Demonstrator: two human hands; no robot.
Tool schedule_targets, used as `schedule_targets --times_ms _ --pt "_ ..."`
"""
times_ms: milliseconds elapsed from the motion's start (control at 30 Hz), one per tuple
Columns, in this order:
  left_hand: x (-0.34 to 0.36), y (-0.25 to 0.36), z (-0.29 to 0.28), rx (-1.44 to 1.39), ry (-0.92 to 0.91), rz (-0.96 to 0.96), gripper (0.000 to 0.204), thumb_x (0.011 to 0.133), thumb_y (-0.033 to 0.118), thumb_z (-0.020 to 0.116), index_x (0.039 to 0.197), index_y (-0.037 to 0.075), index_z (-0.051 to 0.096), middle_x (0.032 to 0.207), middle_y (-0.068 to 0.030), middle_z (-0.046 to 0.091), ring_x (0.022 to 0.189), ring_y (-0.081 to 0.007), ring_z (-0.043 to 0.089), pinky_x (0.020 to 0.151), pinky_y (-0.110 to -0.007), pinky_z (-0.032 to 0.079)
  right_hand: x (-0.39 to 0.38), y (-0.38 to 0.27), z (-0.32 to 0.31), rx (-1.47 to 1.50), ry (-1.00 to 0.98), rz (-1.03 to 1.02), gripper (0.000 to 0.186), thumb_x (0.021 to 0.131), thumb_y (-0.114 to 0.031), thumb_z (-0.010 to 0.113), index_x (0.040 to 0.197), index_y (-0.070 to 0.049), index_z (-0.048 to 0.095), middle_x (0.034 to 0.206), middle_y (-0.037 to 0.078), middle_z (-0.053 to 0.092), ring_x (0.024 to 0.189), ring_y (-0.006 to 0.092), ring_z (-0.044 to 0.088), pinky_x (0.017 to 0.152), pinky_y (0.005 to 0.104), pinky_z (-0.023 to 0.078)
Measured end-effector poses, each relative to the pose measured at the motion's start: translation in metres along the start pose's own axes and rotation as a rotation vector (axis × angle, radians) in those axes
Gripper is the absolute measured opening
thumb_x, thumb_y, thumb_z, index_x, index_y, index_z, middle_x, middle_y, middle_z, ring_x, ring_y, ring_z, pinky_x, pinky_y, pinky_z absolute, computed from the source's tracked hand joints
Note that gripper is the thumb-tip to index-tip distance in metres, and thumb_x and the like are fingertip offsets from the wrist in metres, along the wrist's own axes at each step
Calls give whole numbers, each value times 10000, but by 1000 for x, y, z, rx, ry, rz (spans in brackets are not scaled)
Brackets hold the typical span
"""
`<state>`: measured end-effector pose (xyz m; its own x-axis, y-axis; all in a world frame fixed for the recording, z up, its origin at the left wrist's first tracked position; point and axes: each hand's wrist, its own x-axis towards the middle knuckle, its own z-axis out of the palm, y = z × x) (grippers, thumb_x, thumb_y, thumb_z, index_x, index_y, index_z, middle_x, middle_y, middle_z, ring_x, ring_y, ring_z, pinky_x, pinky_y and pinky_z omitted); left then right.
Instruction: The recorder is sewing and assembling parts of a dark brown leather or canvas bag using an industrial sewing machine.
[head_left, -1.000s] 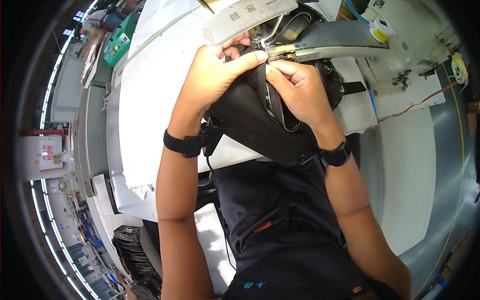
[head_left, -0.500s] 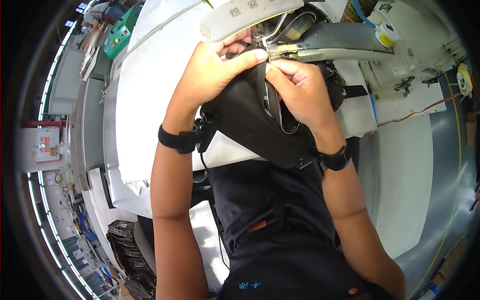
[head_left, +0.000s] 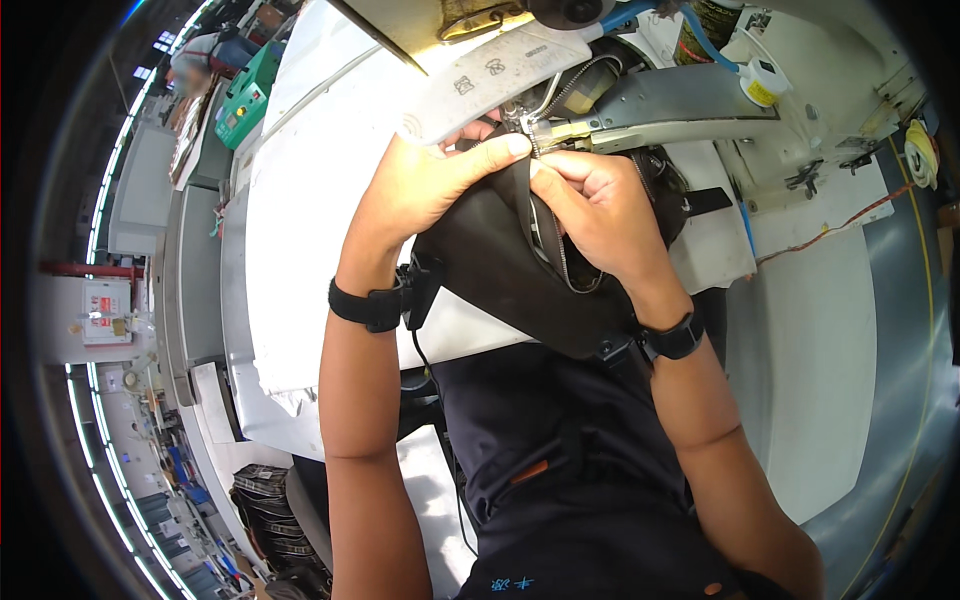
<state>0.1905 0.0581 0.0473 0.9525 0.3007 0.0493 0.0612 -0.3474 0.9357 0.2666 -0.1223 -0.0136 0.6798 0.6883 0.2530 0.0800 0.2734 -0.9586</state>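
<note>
A dark brown fabric bag [head_left: 490,250] with an open zipper [head_left: 562,262] drapes over the near edge of the white table, in front of a sewing machine's narrow bed [head_left: 680,98]. My left hand [head_left: 425,180] is closed on the bag's zipper edge, its thumb on top and its other fingers partly hidden behind. Right beside it, my right hand [head_left: 605,205] pinches the same edge between thumb and fingers. Both sets of fingertips lie just below the machine's presser foot [head_left: 520,115], where the zipper tape meets the bed. The needle itself is too small to make out.
A pale machine cover [head_left: 490,85] hangs close above my left fingers. White tabletop [head_left: 300,240] extends to the left. A small white bottle with a blue tube [head_left: 765,82] stands at back right. A green machine [head_left: 248,95] and a person [head_left: 195,65] are at far left.
The whole view has shifted, so more of the machine's head shows at the top. Both hands keep their hold on the bag, with little visible movement against the machine.
</note>
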Motion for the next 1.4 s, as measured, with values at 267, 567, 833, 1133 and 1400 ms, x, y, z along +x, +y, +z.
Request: schedule_targets --times_ms 267,567,833,1133,1400 --pt "-6 10 1 72 -66 61 502 948 192 784 1352 -42 600 1145 -41 673 1123 -114 602 983 -255 484 0 6 3 -24 41 -56 331 1030 -116 610 745 -5 483 631 -64 377 608 32 315 514 285 290" --pt "3 17 12 20 0 -139 705 898 359 839 1365 -106 590 1182 -119 703 1102 -142 628 985 -272 480 -11 7 12 -208 136 -133 270 1019 -166 609 833 28 585 609 134 521 533 173 425 539 377 385" --pt "-7 3 24 416 61 100 777 866 368 840 1378 -132 537 1332 -249 641 1235 -287 628 1033 -371 500 -26 2 7 -315 165 -75 223 1014 -186 614 931 17 653 676 166 608 555 263 541 565 384 435" --pt "-50 11 50 712 279 424 687 926 324 765 1387 -129 532 1352 -291 604 1257 -433 582 1082 -443 466 -60 8 -9 -793 228 -403 308 964 -341 703 909 -38 692 821 124 680 826 328 660 805 429 523" --pt "-85 -12 53 612 369 170 452 997 162 683 1381 -45 564 1264 -245 647 1202 -388 626 1042 -415 488 -82 15 -32 -1071 85 -552 274 884 -275 800 929 -38 671 854 84 649 822 282 621 856 408 491"
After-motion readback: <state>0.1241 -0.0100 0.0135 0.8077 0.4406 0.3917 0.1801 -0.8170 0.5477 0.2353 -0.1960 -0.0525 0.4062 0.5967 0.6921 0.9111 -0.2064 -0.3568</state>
